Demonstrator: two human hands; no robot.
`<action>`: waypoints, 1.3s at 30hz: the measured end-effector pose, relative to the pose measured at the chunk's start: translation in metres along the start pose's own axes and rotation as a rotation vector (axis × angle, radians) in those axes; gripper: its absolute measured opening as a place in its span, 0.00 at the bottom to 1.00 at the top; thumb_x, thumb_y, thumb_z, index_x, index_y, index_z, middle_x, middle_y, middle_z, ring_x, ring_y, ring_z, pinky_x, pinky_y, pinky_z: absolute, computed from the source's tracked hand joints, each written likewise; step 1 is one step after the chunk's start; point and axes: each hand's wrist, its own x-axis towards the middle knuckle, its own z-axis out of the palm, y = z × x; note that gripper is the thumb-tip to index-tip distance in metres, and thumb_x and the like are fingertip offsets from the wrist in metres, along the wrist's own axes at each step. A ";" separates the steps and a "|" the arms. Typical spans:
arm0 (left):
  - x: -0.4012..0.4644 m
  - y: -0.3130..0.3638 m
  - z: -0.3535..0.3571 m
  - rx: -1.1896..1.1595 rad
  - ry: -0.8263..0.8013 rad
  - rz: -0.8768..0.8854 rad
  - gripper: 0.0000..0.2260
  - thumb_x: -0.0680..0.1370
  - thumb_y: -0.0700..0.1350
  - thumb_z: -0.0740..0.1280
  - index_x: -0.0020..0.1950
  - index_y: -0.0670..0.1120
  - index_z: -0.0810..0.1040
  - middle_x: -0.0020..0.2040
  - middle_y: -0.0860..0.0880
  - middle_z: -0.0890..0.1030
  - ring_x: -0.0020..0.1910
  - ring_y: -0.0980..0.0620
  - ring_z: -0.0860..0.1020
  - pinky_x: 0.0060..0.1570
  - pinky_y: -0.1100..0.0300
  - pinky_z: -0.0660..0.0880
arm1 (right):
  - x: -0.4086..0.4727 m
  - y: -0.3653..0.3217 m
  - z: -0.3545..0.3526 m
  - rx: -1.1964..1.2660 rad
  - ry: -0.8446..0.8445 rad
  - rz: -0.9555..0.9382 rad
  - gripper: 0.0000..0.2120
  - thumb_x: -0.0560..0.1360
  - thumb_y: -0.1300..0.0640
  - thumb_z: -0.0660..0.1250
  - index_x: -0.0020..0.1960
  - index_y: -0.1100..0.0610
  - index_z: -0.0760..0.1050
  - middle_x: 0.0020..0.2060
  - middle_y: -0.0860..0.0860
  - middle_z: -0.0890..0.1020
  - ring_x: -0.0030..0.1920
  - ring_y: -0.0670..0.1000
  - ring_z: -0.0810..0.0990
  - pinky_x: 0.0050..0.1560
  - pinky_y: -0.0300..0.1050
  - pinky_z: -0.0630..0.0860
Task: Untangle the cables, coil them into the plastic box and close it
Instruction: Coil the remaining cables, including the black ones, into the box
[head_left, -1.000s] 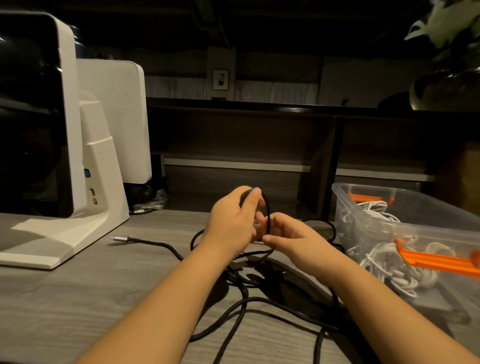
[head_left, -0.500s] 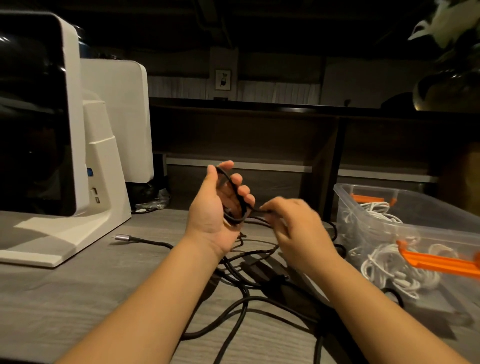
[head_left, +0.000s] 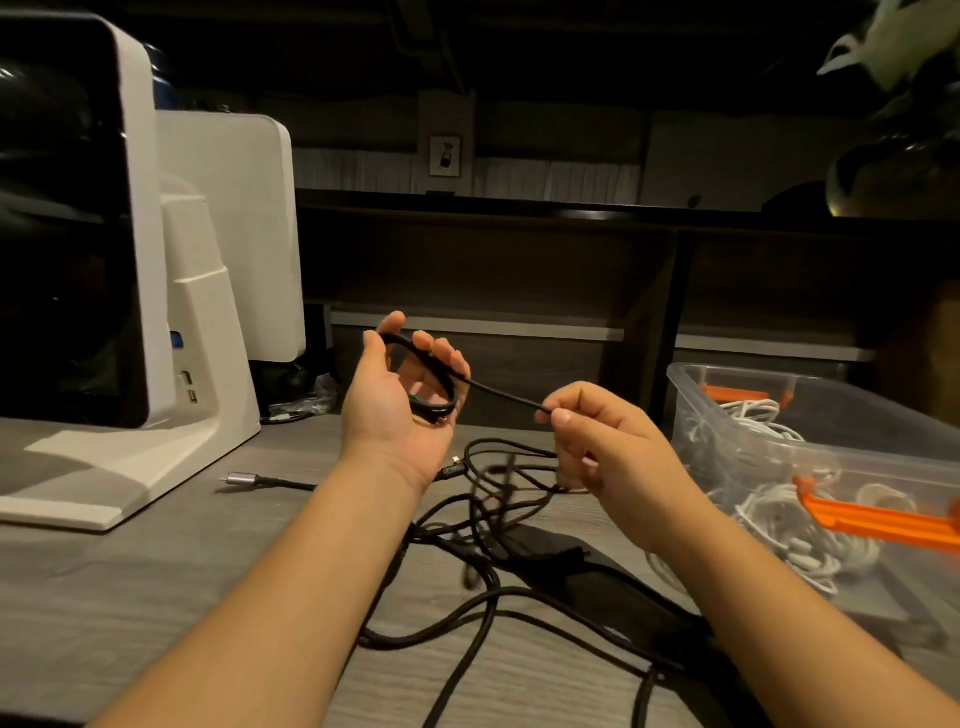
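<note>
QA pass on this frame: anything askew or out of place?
Only the expected mess: black cables lie tangled on the desk. Left hand holds a coil, right hand pinches its strand. Box is upright.

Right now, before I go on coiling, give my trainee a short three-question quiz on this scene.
1. True or false: the left hand holds a coil of black cable.
2. What does the right hand pinch?
   A. a white cable
   B. the black cable's free run
   C. the orange latch
3. Fill in: the plastic box already contains ____ cables.

Key: 1 true; 2 B; 3 white.
</note>
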 end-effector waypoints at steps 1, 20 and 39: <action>0.001 0.001 -0.001 -0.009 0.013 0.010 0.17 0.85 0.55 0.55 0.48 0.49 0.79 0.35 0.51 0.80 0.34 0.53 0.81 0.39 0.59 0.80 | 0.000 0.001 0.001 -0.142 -0.014 0.006 0.08 0.81 0.61 0.61 0.47 0.55 0.77 0.28 0.44 0.73 0.28 0.42 0.70 0.33 0.36 0.69; -0.019 -0.014 -0.009 1.303 -0.335 -0.492 0.29 0.80 0.69 0.50 0.48 0.49 0.81 0.27 0.52 0.78 0.31 0.54 0.75 0.32 0.61 0.69 | -0.007 -0.003 0.010 -0.534 0.109 -0.277 0.17 0.64 0.38 0.72 0.41 0.48 0.73 0.31 0.41 0.79 0.31 0.43 0.77 0.33 0.37 0.76; -0.005 -0.019 -0.013 1.334 -0.344 0.152 0.16 0.85 0.53 0.56 0.46 0.46 0.77 0.35 0.49 0.77 0.26 0.56 0.72 0.26 0.65 0.68 | 0.001 0.006 0.004 0.002 -0.071 0.213 0.13 0.82 0.53 0.59 0.53 0.61 0.76 0.39 0.51 0.82 0.40 0.49 0.81 0.51 0.44 0.80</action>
